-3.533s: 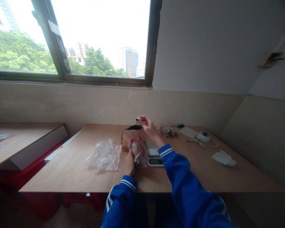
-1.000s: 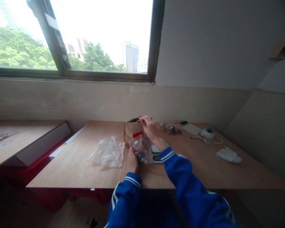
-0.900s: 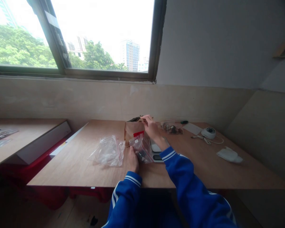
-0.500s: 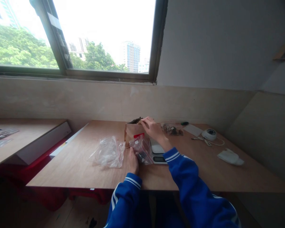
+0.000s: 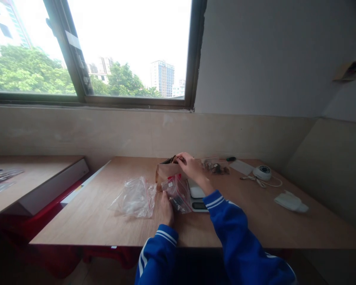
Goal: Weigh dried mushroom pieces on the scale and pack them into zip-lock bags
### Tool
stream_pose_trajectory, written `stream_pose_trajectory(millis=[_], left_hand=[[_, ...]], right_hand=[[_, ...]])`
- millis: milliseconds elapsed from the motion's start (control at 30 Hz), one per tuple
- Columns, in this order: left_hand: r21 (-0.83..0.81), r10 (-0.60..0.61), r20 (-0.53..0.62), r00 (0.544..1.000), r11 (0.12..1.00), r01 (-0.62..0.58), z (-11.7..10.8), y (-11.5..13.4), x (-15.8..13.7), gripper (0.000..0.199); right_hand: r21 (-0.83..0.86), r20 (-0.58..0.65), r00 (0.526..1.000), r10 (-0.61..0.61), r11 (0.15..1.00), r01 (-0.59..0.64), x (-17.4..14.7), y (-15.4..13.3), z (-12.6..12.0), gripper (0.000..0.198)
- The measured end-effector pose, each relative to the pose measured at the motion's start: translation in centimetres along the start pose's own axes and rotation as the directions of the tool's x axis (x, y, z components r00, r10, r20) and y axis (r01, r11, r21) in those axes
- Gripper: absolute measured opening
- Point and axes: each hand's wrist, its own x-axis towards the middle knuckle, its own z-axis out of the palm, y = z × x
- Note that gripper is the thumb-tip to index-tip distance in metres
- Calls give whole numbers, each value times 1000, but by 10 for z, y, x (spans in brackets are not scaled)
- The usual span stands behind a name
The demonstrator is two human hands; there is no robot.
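A brown cardboard box or stiff paper bag (image 5: 167, 171) stands open at the middle of the table. At its top opening my right hand (image 5: 190, 166) has its fingers closed in a pinch; what lies between them is too small to make out. In front of the box, my left hand (image 5: 167, 208) is closed on the left edge of a clear zip bag (image 5: 178, 192) with a red strip and dark contents. To its left lies a crumpled heap of clear plastic bags (image 5: 135, 198). A white digital scale (image 5: 197, 192) sits behind my right wrist, partly covered.
Behind the scale is a zip bag of small brownish pieces (image 5: 216, 166). Farther right are a white card (image 5: 241, 167), a white dome camera (image 5: 262, 172) with its cable, and a folded white cloth or bag (image 5: 291, 202). Another table (image 5: 47, 168) stands at left, across a gap.
My view has tilted up slightly, so everything sits lower. The fingers of my right hand have curled together at the box's opening. My left hand stays at the zip bag.
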Motion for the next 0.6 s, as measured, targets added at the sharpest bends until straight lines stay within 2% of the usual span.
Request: stream_pose_trajectory(millis=[100, 233, 300, 400, 467, 533, 600], left_hand=[[38, 16, 14, 1000, 999, -16, -2, -6, 4, 49], [79, 26, 7, 1000, 996, -26, -4, -11, 7, 49], [85, 26, -2, 1000, 996, -26, -3, -10, 7, 48], [85, 17, -21, 1000, 996, -15, -2, -7, 5, 47], [87, 17, -24, 1000, 996, -15, -3, -7, 5, 48], [100, 30, -19, 999, 995, -28, -4, -8, 5, 49], [121, 50, -9, 999, 992, -48, -6, -9, 6, 49]], right_hand=[[-155, -19, 999, -39, 987, 36, -2, -3, -6, 20], [-369, -19, 996, -85, 927, 72, -10, -3, -17, 17], [-334, -46, 995, -86, 940, 66, -14, 1, -17, 20], [-132, -123, 991, -48, 991, 31, -16, 13, -12, 27], [-13, -138, 990, -9, 1000, 7, -16, 19, -9, 22], [22, -121, 992, 21, 1000, -18, -15, 22, -7, 14], [-18, -98, 995, 35, 999, -37, -15, 22, -8, 14]])
